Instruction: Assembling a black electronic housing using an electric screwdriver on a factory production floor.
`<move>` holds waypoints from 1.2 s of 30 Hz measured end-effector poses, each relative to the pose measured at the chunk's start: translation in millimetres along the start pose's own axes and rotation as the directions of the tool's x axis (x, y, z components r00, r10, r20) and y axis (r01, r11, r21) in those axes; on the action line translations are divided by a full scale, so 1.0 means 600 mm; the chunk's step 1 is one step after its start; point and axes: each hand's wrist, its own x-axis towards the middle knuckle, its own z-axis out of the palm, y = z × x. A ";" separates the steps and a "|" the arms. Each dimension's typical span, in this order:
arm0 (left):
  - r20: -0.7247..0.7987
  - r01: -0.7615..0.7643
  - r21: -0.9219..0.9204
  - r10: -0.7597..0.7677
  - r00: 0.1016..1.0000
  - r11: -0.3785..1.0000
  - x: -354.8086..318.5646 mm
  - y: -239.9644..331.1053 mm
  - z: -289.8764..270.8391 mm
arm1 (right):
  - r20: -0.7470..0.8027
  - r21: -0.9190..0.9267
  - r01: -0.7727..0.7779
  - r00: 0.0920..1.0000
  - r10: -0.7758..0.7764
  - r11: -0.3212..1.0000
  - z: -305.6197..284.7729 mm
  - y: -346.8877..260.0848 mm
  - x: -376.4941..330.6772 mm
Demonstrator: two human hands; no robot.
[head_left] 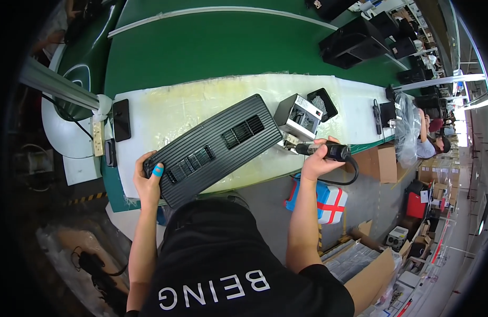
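A long black ribbed plastic panel (pixel 215 153) with two slatted vents lies tilted across the padded work surface. My left hand (pixel 148 182), with blue tape round one finger, grips its lower left end. In my right hand (pixel 320 162) is a black electric screwdriver (pixel 336 152), its cord looping down behind the wrist. The screwdriver points left, its tip close to the front of a silver box-shaped screw feeder (pixel 301 117); I cannot tell whether they touch. Just beyond the feeder sits a small black tray (pixel 328 100) of small metal parts, probably screws.
A dark phone-like slab (pixel 122 119) and a power strip (pixel 98 138) are at the left by a post. Black speaker-like cabinets (pixel 352 42) stand at the far right on the green bench (pixel 217 45). Plastic wrap (pixel 407 129) and a person (pixel 431 145) are further right. Cartons (pixel 373 161) stand below.
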 end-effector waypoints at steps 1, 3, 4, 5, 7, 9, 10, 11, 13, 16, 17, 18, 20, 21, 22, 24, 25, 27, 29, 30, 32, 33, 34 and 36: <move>-0.004 -0.014 -0.003 0.014 1.000 1.000 -0.001 -0.003 0.000 | 0.044 0.022 -0.008 0.999 0.007 1.000 0.003 0.000 -0.005; -0.008 -0.026 -0.003 0.026 1.000 1.000 -0.002 -0.007 -0.002 | 0.074 0.006 -0.029 0.997 0.028 1.000 0.002 -0.005 -0.006; -0.036 -0.052 -0.016 0.051 0.998 0.999 -0.003 -0.001 0.006 | 0.106 -0.012 -0.042 0.993 0.043 0.999 0.003 -0.009 -0.008; -0.065 -0.077 -0.030 0.075 0.995 0.997 -0.003 0.002 0.008 | 0.126 -0.020 -0.115 0.985 0.117 0.993 0.001 -0.012 -0.015; -0.044 -0.069 -0.034 0.068 0.997 0.997 -0.003 -0.010 -0.001 | 0.130 0.006 -0.076 0.989 0.075 0.997 -0.003 -0.027 -0.021; -0.021 -0.045 -0.076 0.043 0.999 0.996 -0.004 -0.023 -0.005 | 0.121 0.077 -0.031 0.992 0.021 0.997 0.002 -0.036 -0.011; -0.026 -0.041 -0.079 0.039 0.999 0.996 -0.004 -0.022 -0.005 | 0.127 0.079 -0.031 0.992 0.021 0.996 0.004 -0.033 -0.007; -0.019 -0.034 -0.076 0.033 0.999 0.997 -0.003 -0.021 -0.005 | 0.113 0.058 0.011 0.993 -0.018 0.998 0.008 -0.027 0.000; -0.014 -0.027 -0.074 0.026 1.000 0.997 -0.004 -0.020 -0.006 | 0.117 0.032 0.052 0.992 -0.055 0.998 0.010 -0.012 0.001; -0.013 -0.037 -0.067 0.036 0.999 0.997 -0.003 -0.018 -0.005 | 0.128 -0.029 0.055 0.991 -0.051 0.998 0.006 0.000 -0.012; -0.015 -0.032 -0.075 0.031 0.999 0.997 -0.002 -0.016 -0.005 | 0.110 -0.001 0.006 0.994 -0.006 1.000 0.003 -0.006 -0.017; -0.016 -0.027 -0.082 0.026 1.000 0.996 0.000 -0.015 -0.004 | 0.109 -0.004 0.004 0.994 -0.003 1.000 0.000 -0.012 -0.022; -0.019 -0.022 -0.084 0.021 1.000 0.996 0.001 -0.017 -0.006 | 0.098 0.009 -0.045 0.994 0.044 0.999 -0.005 -0.027 -0.033; -0.024 -0.019 -0.088 0.017 1.000 0.996 0.002 -0.017 -0.007 | 0.137 0.010 -0.080 0.988 0.078 0.997 -0.017 -0.032 -0.046; -0.046 -0.014 -0.080 0.011 0.999 0.997 -0.001 -0.016 -0.012 | 0.164 0.001 -0.077 0.984 0.075 0.997 -0.012 -0.058 -0.052; -0.062 0.035 -0.070 -0.039 0.997 0.997 -0.009 -0.010 -0.015 | 0.265 0.034 -0.112 0.959 0.099 0.993 0.000 -0.133 -0.039; -0.076 0.023 -0.065 -0.028 0.997 0.998 -0.011 -0.009 -0.013 | 0.315 0.065 -0.131 0.943 0.104 0.989 0.008 -0.177 -0.026; -0.046 0.052 -0.084 -0.056 0.997 0.995 -0.006 -0.009 -0.008 | 0.363 0.144 -0.074 0.932 0.017 0.987 0.049 -0.260 -0.004; -0.026 0.018 -0.065 -0.019 0.999 0.998 -0.001 -0.019 -0.002 | 0.341 0.317 -0.013 0.935 -0.101 0.948 0.112 -0.332 0.008; -0.010 -0.022 -0.053 0.021 1.000 0.998 0.003 -0.021 -0.001 | 0.323 0.434 -0.028 0.938 -0.127 0.901 0.147 -0.365 0.006; -0.004 -0.025 -0.098 0.025 1.000 0.995 0.000 -0.032 -0.002 | 0.361 0.620 -0.035 0.899 -0.246 0.783 0.206 -0.403 0.003; -0.006 -0.032 -0.080 0.031 0.999 0.996 -0.002 -0.030 -0.006 | 0.378 0.638 -0.054 0.891 -0.252 0.768 0.228 -0.405 -0.008; -0.002 -0.036 -0.067 0.036 0.999 0.997 -0.004 -0.022 -0.009 | 0.438 0.652 -0.101 0.859 -0.265 0.752 0.249 -0.409 -0.016; -0.022 -0.028 -0.085 0.026 0.999 0.996 -0.007 -0.025 -0.011 | 0.551 0.664 -0.192 0.780 -0.298 0.723 0.286 -0.416 -0.033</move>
